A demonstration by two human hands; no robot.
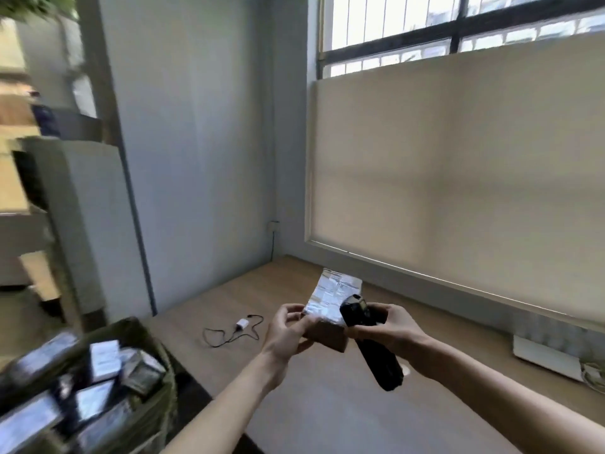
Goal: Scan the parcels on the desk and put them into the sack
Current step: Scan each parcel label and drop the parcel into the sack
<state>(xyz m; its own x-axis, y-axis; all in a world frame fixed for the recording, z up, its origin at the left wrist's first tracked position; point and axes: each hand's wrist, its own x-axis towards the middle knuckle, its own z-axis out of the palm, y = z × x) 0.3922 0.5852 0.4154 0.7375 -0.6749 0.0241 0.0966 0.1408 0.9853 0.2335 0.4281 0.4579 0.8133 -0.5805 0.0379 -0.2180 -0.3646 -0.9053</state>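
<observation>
A brown cardboard parcel point(330, 306) with a white label on top is held above the wooden desk point(327, 404). My left hand point(286, 332) grips its left end, thumb on top. My right hand point(389, 326) grips a black handheld scanner point(370, 342), whose head is right at the parcel's right edge over the label. The dark green sack point(150, 342) stands open at the lower left beside the desk, with several labelled parcels point(104, 355) inside it.
A white charger with a black cable point(240, 324) lies on the desk left of my hands. A white flat device point(546, 355) sits at the desk's right by the window blind. Blurred shelves stand at the far left.
</observation>
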